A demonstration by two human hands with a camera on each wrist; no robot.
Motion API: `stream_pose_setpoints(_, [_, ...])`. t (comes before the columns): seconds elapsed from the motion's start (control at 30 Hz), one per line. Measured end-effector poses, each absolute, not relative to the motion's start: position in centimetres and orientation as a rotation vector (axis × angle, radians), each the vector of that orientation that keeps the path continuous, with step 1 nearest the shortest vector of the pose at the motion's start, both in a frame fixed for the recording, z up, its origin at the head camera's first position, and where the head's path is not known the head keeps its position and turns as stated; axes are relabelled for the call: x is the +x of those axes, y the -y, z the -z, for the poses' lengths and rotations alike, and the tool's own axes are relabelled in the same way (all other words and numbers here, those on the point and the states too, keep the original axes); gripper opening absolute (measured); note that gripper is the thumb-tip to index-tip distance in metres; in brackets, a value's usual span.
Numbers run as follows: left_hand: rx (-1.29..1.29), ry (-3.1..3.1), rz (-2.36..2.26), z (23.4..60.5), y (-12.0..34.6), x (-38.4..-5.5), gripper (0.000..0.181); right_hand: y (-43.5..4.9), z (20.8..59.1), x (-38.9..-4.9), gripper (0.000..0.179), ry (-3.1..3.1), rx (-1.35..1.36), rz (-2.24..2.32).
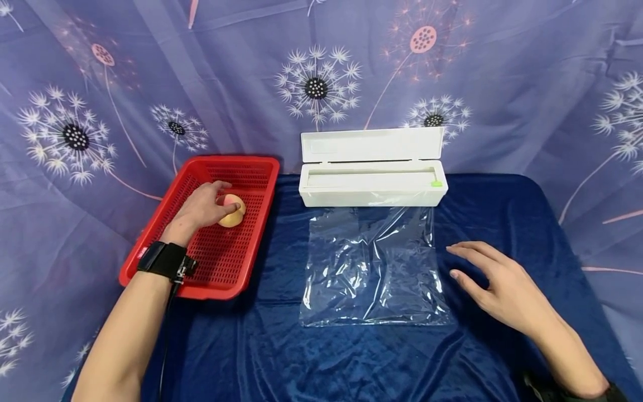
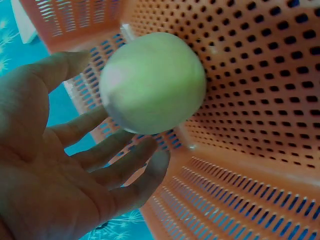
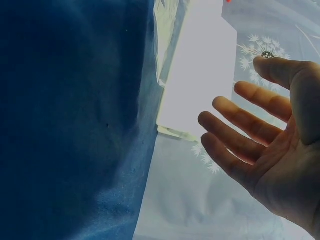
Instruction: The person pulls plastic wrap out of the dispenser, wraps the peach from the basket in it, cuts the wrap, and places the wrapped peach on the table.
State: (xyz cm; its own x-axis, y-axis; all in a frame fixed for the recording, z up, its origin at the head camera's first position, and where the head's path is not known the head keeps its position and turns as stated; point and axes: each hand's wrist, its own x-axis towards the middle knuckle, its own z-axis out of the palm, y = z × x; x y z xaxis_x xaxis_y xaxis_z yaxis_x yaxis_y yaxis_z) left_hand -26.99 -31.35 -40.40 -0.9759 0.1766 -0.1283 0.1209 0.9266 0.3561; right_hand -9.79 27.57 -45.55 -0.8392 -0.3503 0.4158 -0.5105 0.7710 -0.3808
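Observation:
A yellow and pink peach point(image 1: 232, 214) lies in the red plastic basket point(image 1: 273, 184). My left hand point(image 1: 203, 205) reaches in over the basket, thumb and fingers spread about the peach without gripping it. From the left wrist, the fingers point(image 2: 127, 150) extend just under the peach point(image 2: 155, 82) and the thumb stands off to one side. Holding nothing, my right hand point(image 1: 502, 287) hovers over the blue cloth, right of a sheet of clear plastic film point(image 1: 372, 273). Its relaxed fingers point(image 3: 240, 117) show in the right wrist view.
A white cling film dispenser box point(image 1: 372, 198) with its lid point(image 1: 372, 145) raised stands at the back, a green slider point(image 1: 436, 183) on its right. The film stretches from its front over the blue cloth point(image 1: 321, 363). Behind hangs a dandelion-patterned curtain point(image 1: 226, 67).

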Motion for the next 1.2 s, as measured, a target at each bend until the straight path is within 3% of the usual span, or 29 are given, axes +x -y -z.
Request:
stream_pose_setpoints(0.5, [0.192,-2.845,-0.454,41.9,30.9,-27.5,0.088,-27.4,45.7,-9.7,0.049,2.62,0.697,-0.72])
stream_pose_setpoints(1.2, [0.177,-2.864,-0.49,41.7,31.2,-27.1,0.074,-27.6,46.0,-9.3,0.046,2.639,0.695,-0.702])
